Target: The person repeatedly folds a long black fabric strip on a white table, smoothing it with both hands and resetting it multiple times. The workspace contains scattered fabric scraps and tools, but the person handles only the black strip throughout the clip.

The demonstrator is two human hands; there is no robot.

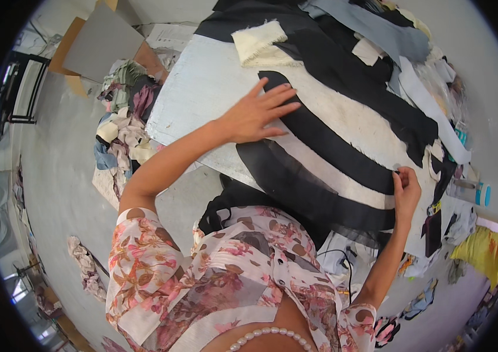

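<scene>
A long curved strip of black fabric (337, 139) lies across the pale work table. My left hand (259, 111) is spread over its upper left end, fingers apart, fingertips resting on the cloth. At the strip's right end, my right hand (406, 186) pinches the edge between thumb and fingers. Closer to my body, a second black fabric piece (319, 196), partly sheer, curves along the table's near edge and hangs over it. A cream scrap with frayed edges (261, 42) lies beyond my left hand.
Large black cloth (343, 70) covers the far part of the table (193, 88), beside grey-blue fabric (372, 26). A dark phone-shaped object (432, 233) lies near the right edge. Heaped scraps (126, 132) and a cardboard box (99, 50) are on the left; yellow cloth (483, 252) is at right.
</scene>
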